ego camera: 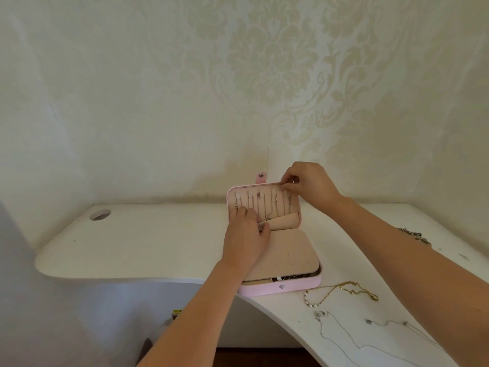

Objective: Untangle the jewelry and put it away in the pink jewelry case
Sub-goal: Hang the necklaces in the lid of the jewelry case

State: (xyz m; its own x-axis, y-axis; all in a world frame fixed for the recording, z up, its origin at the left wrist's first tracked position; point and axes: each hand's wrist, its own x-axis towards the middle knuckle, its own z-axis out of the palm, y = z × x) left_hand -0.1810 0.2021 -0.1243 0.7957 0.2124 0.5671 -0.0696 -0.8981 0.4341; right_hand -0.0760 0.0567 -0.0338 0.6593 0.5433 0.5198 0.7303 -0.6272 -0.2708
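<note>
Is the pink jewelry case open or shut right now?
Open. The pink rectangular jewelry case has its lid standing upright, its inside showing thin chains hung in a row; a beige padded flap covers the base.

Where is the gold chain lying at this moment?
In the head view, the gold chain lies on the white desk at lower right, just right of the front corner of the pink jewelry case.

Cream damask wallpaper [272, 75] covers the rear wall, with a vertical seam [268, 154] near centre. A curved white desk [145, 247] abuts it, bearing a round cable hole [100, 215]. Dark brown floor [251, 357] shows below. Lighting is soft and even.
</note>
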